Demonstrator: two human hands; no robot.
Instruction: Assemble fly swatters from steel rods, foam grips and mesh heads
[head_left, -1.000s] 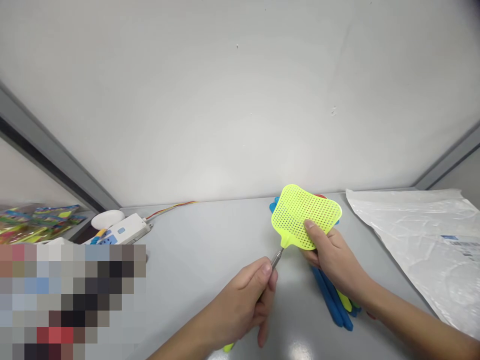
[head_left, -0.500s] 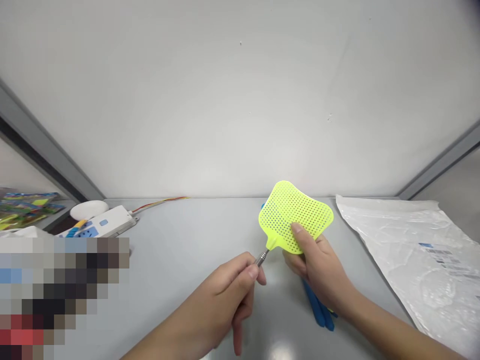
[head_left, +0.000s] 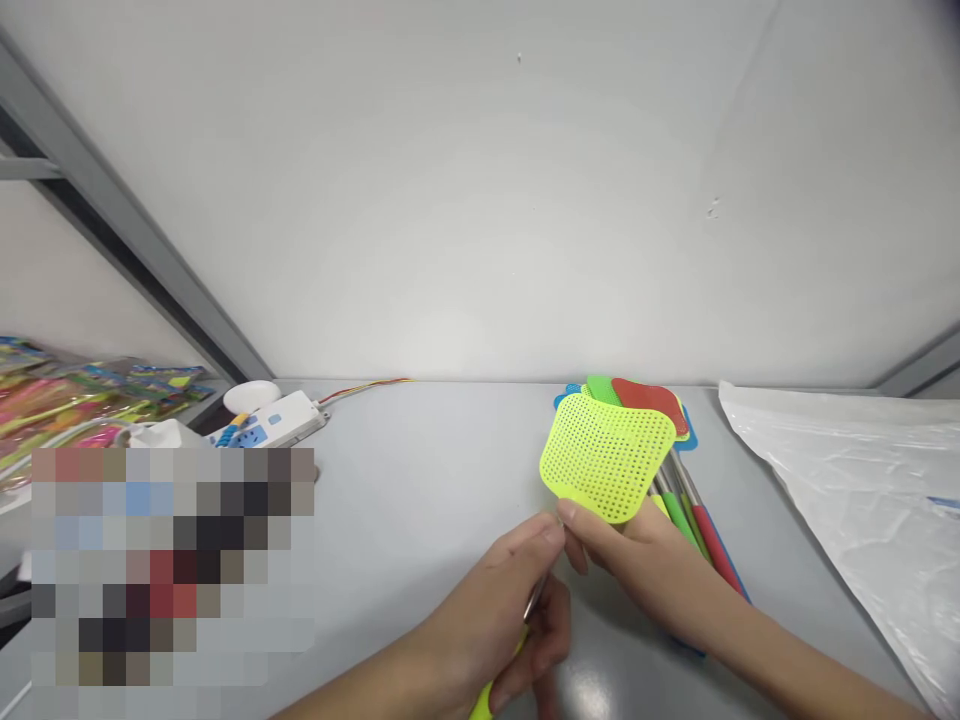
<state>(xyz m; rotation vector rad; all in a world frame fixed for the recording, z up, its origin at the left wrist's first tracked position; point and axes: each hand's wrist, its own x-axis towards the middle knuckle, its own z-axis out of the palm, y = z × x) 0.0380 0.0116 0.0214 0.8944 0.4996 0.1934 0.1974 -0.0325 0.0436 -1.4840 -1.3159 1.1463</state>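
Observation:
A yellow fly swatter (head_left: pixel 609 455) with a perforated head is held above the table, its head tilted up and to the right. My left hand (head_left: pixel 510 610) is closed round its metal rod, and part of the yellow handle shows under the fingers. My right hand (head_left: pixel 637 555) pinches the base of the head, thumb on top. Behind it on the table lie more fly swatters: a red one (head_left: pixel 651 396), a green one (head_left: pixel 602 386) and blue ones, partly covered by the held swatter and my right hand.
A white plastic mailing bag (head_left: pixel 847 480) lies at the right. To the left are a white power strip (head_left: pixel 281 420) with thin coloured wires, a white oval object (head_left: pixel 252 396) and colourful packaged items (head_left: pixel 97 400). A pixelated patch hides the near left. A pale wall stands behind.
The view has turned left. My right hand has slid from the face of the head to its base, and my left hand has closed up beside it. The pile of swatters now shows.

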